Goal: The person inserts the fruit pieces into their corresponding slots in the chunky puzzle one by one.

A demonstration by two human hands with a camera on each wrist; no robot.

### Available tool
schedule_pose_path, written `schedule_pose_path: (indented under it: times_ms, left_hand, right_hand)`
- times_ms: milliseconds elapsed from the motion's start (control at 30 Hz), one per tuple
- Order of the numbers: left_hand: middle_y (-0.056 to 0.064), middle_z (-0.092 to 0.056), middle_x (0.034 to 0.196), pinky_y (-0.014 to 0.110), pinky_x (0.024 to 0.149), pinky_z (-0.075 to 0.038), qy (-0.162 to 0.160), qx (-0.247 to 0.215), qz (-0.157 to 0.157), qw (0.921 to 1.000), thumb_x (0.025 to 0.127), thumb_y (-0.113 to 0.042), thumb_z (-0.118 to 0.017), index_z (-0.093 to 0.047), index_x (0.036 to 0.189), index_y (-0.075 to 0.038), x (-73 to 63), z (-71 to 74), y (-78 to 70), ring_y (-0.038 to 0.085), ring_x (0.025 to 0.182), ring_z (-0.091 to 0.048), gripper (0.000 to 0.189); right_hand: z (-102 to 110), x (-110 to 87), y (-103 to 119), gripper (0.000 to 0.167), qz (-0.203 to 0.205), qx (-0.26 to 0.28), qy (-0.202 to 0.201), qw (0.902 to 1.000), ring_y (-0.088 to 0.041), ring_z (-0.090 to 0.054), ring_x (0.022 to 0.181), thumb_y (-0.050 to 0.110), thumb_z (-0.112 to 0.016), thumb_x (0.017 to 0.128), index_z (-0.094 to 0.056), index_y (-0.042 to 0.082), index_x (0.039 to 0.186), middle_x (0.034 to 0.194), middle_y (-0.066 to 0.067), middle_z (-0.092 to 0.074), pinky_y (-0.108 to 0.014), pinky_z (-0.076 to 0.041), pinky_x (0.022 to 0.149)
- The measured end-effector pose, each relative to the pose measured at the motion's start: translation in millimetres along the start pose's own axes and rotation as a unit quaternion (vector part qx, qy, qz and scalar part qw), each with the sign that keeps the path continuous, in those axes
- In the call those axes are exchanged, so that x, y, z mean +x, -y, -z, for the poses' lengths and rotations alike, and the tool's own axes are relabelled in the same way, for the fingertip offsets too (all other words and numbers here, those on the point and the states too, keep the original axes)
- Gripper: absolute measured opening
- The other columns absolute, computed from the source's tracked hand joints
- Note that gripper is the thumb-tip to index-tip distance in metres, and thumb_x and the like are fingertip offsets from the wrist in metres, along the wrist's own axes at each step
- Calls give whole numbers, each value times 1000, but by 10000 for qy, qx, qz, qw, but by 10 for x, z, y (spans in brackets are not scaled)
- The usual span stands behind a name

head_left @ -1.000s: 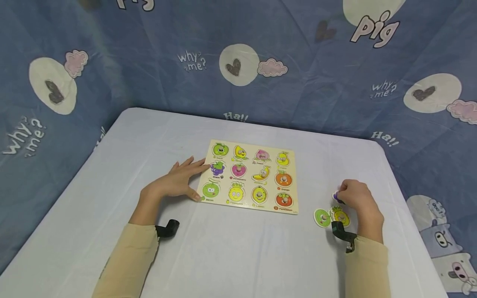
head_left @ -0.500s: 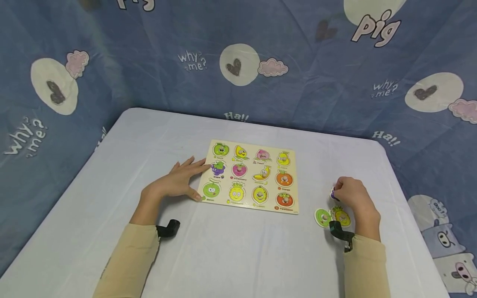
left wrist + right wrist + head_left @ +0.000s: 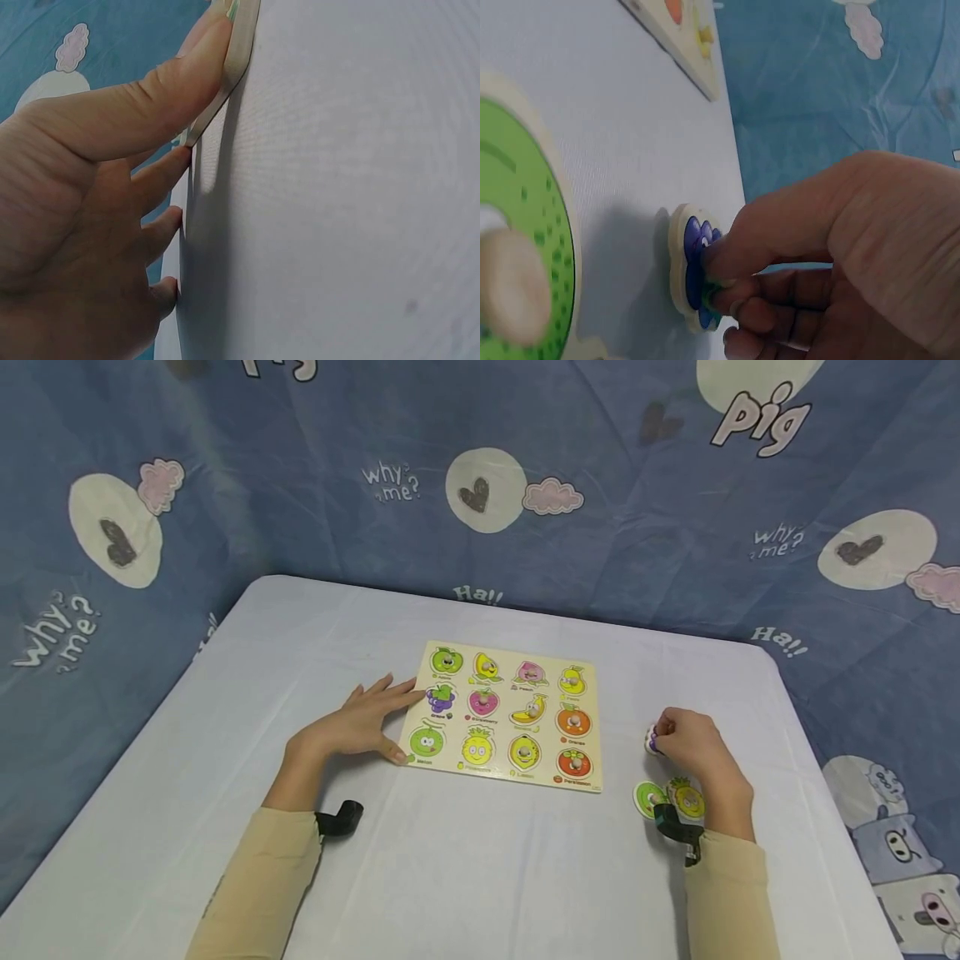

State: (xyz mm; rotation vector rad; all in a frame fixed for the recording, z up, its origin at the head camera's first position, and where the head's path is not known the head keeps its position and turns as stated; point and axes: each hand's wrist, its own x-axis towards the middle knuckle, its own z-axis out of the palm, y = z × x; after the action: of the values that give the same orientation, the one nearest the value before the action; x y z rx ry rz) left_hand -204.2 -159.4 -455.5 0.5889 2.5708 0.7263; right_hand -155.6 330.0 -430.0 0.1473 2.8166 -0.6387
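Observation:
A wooden fruit puzzle board (image 3: 504,717) lies on the white table, with rows of fruit pictures, several of them knobbed pieces. My left hand (image 3: 360,720) rests spread at its left edge; in the left wrist view the thumb (image 3: 161,94) touches the board's edge and corner. To the right of the board, my right hand (image 3: 693,743) pinches the purple grape puzzle piece (image 3: 696,262) between thumb and fingers, close over the table. Below that hand lie the green melon piece (image 3: 648,798) and the pineapple piece (image 3: 686,797), partly behind the black wrist camera.
The white table (image 3: 480,868) reaches back to a blue patterned curtain (image 3: 337,527). A black wrist camera (image 3: 341,819) sticks out from the left sleeve, another (image 3: 675,827) from the right sleeve, over the loose pieces.
My right hand has moved left and slightly away from me, toward the board, with the grape piece in its fingers. The left hand stays at the board's edge.

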Motion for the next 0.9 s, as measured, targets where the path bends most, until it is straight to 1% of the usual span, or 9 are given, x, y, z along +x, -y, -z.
schedule_pose_path:
  times_ms: [133,200,433,567,700,900]
  left_hand:
    - [5,-18,168,66,122,5,7,-23,23,10000,61,-33,-92,-33,156,-24,-6,1,-10,38,156,1,112]
    - [6,-18,168,67,122,5,10,-30,23,10000,61,-34,-91,-33,156,-24,-8,2,-12,38,156,1,112]
    - [6,-18,168,67,122,5,27,7,-12,10000,61,-34,-91,-32,157,-23,-8,12,-17,38,156,1,112]
    - [6,-18,168,66,122,5,32,26,4,10000,61,-35,-91,-33,156,-23,-5,16,-17,39,156,1,113]
    - [6,-18,168,66,122,5,30,32,2,10000,61,-36,-91,-33,156,-23,-4,18,-19,39,156,1,112]
    - [6,-18,168,66,122,5,35,53,9,10000,61,-35,-91,-32,157,-24,-11,24,-31,38,156,1,113]
  right_hand:
    - [-35,47,75,8,-13,57,-2,10000,-24,-54,77,9,-62,87,-62,2,92,86,-12,-62,-29,-44,62]
    - [-55,66,107,8,51,71,-18,10000,-23,-54,76,9,-61,87,-62,3,91,86,-12,-62,-29,-44,61]
    - [-109,104,183,5,333,70,-115,9994,-23,-53,74,5,-58,85,-61,3,89,84,-11,-61,-29,-42,59]
    - [-126,120,250,6,457,119,-175,9987,-23,-53,75,6,-60,86,-62,3,91,85,-12,-62,-29,-43,60]
    - [-139,133,344,7,609,175,-199,9978,-23,-52,75,7,-62,86,-63,3,91,85,-12,-61,-30,-42,60]
    - [-191,158,521,4,934,403,-158,9947,-23,-51,74,5,-63,84,-64,5,88,81,-9,-60,-30,-41,60]
